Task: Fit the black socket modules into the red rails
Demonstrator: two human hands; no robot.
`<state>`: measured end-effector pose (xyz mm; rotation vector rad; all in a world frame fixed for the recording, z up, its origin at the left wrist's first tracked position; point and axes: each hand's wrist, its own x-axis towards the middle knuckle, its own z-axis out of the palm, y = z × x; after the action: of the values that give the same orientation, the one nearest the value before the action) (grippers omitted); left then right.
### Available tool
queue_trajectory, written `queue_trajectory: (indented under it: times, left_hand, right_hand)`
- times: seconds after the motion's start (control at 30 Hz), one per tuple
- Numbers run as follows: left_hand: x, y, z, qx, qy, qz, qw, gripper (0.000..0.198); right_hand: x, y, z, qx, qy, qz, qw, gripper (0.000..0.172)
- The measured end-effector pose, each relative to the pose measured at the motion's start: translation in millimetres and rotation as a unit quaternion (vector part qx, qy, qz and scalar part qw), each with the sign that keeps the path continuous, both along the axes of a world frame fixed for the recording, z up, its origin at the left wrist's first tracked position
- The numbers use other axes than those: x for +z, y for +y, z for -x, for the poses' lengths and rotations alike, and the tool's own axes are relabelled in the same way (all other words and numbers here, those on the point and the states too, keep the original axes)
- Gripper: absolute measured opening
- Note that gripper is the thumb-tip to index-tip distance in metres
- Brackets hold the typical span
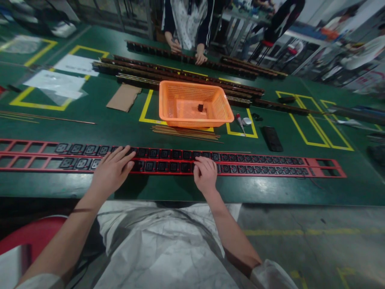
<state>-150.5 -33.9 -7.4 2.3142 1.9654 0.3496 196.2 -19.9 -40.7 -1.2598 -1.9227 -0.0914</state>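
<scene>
Two long red socket strips (325, 172) lie side by side along the table's near edge. Black sockets (165, 154) fill most of their length, while open frame slots show at both ends. My left hand (112, 168) rests flat across both strips, fingers stretched out and slightly spread over the larger sockets. Farther right, my right hand (206, 171) has its fingers bent over the near strip, with the thumb close to the near side. The palm hides whatever lies directly under it.
Beyond the strips stand an orange basket (197, 122) holding a small black part (200, 107), and thin brass-coloured rods (186, 133). A screwdriver (240, 123), dark phone-like slab (272, 139) and cardboard (124, 97) lie around. Across the table, a co-worker's hands (201, 55) touch dark rails (186, 76).
</scene>
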Motion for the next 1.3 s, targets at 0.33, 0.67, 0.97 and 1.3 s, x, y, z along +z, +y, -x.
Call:
queue_trajectory:
  times: [0.33,0.67,0.97,1.3]
  left_hand:
    - [0.5,-1,28,-0.011,0.021,-0.035,0.999,0.051]
    - [-8.3,-1,48,-0.036,-0.012,-0.021,0.999,0.049]
    - [-11.8,4,52,-0.008,-0.042,0.005,0.999,0.050]
    - [-5.3,6,46,0.018,-0.036,0.045,0.998,0.051]
  right_hand:
    - [1.9,0,1,-0.001,0.001,0.001,1.000,0.017]
    - [1.7,0,0,0.005,-0.001,0.002,1.000,0.017]
    - [2.7,0,0,0.002,-0.009,0.005,1.000,0.017]
    - [1.0,1,-1,0.000,-0.011,0.017,1.000,0.018]
